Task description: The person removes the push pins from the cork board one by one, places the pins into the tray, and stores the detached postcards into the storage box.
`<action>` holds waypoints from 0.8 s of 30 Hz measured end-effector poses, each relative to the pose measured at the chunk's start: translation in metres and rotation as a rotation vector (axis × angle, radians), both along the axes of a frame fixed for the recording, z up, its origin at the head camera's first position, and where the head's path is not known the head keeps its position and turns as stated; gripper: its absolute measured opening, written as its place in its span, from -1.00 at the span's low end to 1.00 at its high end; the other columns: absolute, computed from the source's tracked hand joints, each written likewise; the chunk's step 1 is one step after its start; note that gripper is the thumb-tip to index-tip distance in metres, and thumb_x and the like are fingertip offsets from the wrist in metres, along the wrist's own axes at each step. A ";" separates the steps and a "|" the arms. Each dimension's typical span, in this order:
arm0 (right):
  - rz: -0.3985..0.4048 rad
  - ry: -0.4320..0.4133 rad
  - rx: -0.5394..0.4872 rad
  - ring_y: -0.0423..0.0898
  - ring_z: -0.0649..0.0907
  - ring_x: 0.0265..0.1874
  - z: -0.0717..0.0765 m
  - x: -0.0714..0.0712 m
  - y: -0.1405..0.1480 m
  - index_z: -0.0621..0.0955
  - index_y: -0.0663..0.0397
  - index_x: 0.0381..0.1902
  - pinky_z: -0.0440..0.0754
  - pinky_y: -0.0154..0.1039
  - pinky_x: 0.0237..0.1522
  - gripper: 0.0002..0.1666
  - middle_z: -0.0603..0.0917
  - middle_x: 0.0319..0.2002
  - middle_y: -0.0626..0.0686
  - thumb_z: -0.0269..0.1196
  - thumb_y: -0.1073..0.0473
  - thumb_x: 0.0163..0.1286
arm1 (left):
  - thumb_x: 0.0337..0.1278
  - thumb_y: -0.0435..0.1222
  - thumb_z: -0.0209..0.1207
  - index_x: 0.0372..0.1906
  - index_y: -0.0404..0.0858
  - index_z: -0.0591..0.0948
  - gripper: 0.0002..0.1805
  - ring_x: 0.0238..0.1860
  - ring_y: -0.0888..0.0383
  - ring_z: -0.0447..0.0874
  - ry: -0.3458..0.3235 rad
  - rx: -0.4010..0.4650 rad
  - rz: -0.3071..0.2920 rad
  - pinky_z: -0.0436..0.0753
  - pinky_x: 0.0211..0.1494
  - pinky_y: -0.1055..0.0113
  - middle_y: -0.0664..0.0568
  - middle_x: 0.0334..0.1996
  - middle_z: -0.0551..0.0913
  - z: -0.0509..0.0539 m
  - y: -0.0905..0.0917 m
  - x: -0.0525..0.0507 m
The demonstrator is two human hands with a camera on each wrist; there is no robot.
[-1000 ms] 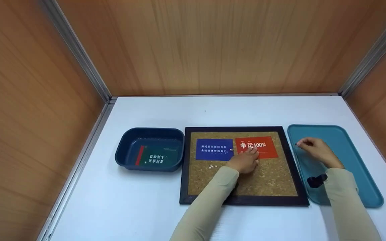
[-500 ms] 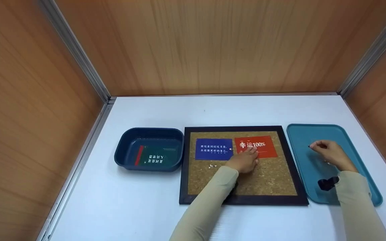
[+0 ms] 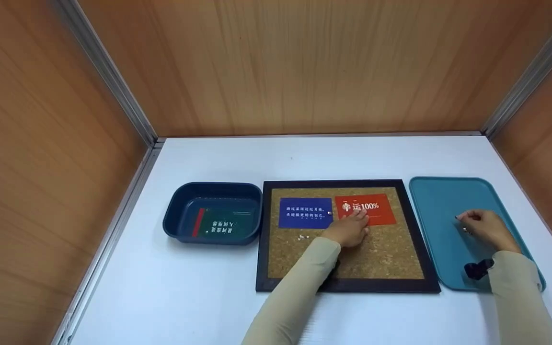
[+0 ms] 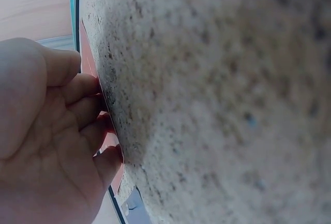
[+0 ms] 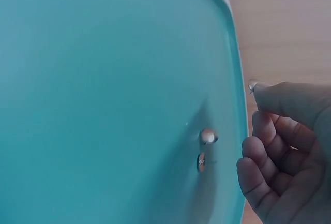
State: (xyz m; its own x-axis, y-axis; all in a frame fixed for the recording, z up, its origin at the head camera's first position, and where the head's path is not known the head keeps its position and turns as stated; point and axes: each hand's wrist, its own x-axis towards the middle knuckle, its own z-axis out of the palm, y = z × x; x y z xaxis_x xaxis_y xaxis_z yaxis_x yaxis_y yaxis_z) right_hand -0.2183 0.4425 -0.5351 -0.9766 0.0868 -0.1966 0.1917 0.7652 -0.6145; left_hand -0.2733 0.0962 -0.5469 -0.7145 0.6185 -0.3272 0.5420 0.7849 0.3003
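Observation:
In the head view my left hand (image 3: 349,231) rests on the lower edge of a red card (image 3: 385,216), fingers extended over it. The card lies on a black-framed cork board (image 3: 386,258). Its left wrist view shows the fingertips (image 4: 109,163) touching the card. Beside it lies a blue card (image 3: 300,220) with a small shiny pin (image 3: 329,213) at its right edge. My right hand (image 3: 489,231), above the teal tray (image 3: 436,206), pinches a small shiny thumbtack (image 5: 252,86) between thumb and finger. Two copper-coloured thumbtacks (image 5: 208,136) lie on the tray below.
Left of the board stands a dark blue bin (image 3: 212,183) with a green card (image 3: 233,223) inside. Small shiny pieces (image 3: 303,237) lie on the cork under the blue card. Wooden panels (image 3: 324,67) enclose the white table (image 3: 199,287) at back and sides.
My right hand has moved rightward and nearer to me over the tray, still pinching the thumbtack. The left hand has stayed on the red card.

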 end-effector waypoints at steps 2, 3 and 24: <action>-0.002 -0.008 -0.002 -0.11 0.53 -0.30 -0.001 0.002 0.002 0.52 0.45 0.03 0.52 -0.32 -0.34 -0.42 0.61 -0.14 0.29 -0.03 -0.04 0.51 | 0.52 -0.05 -0.30 0.51 0.05 0.10 -0.46 0.54 0.30 -0.18 0.002 0.001 0.000 0.00 0.56 0.36 0.27 0.53 -0.05 0.000 0.001 0.000; -0.005 -0.013 -0.003 -0.10 0.53 -0.30 -0.002 0.003 0.003 0.52 0.45 0.04 0.52 -0.32 -0.33 -0.42 0.61 -0.14 0.29 -0.02 -0.05 0.51 | 0.52 -0.04 -0.30 0.51 0.05 0.10 -0.46 0.54 0.30 -0.18 0.002 0.001 0.002 -0.01 0.56 0.37 0.27 0.53 -0.05 0.000 0.001 0.000; -0.075 -0.089 -0.040 0.13 0.50 -0.12 -0.012 0.010 0.013 0.45 0.52 0.06 0.52 -0.09 -0.16 -0.37 0.52 -0.01 0.44 -0.06 -0.06 0.52 | 0.53 -0.05 -0.32 0.52 0.02 0.09 -0.46 0.54 0.28 -0.18 -0.017 0.016 0.001 -0.04 0.56 0.37 0.23 0.54 -0.06 0.003 -0.001 0.001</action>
